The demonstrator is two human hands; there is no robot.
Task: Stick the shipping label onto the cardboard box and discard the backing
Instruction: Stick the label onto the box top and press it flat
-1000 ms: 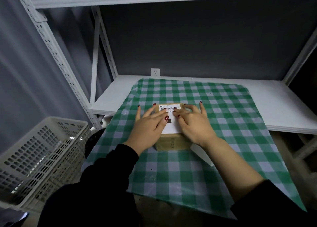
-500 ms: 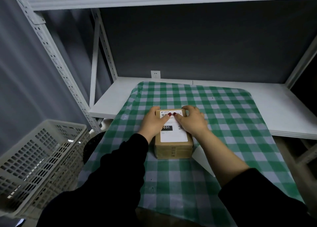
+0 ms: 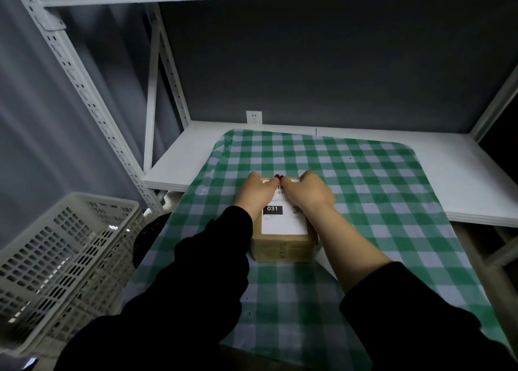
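Note:
A small brown cardboard box [image 3: 283, 249] lies on the green checked cloth [image 3: 370, 191]. A white shipping label [image 3: 283, 224] marked 031 covers its top. My left hand [image 3: 256, 194] and my right hand [image 3: 311, 192] rest side by side on the far part of the label, fingers bent down over the box's far edge, fingertips touching in the middle. Neither hand holds anything. A white sheet [image 3: 325, 263] pokes out beside the box's near right corner, partly hidden under my right forearm; it looks like the backing.
The cloth covers a white shelf board [image 3: 182, 157] in a white metal rack, with another shelf overhead. A white perforated plastic basket [image 3: 56, 258] stands low at the left. A dark round object [image 3: 148, 230] sits between basket and cloth. A wall socket [image 3: 254, 117] is behind.
Both hands have slid from the middle of the label to its far edge, and the fingers have curled over the box's far side. The lower label with 031 is now uncovered.

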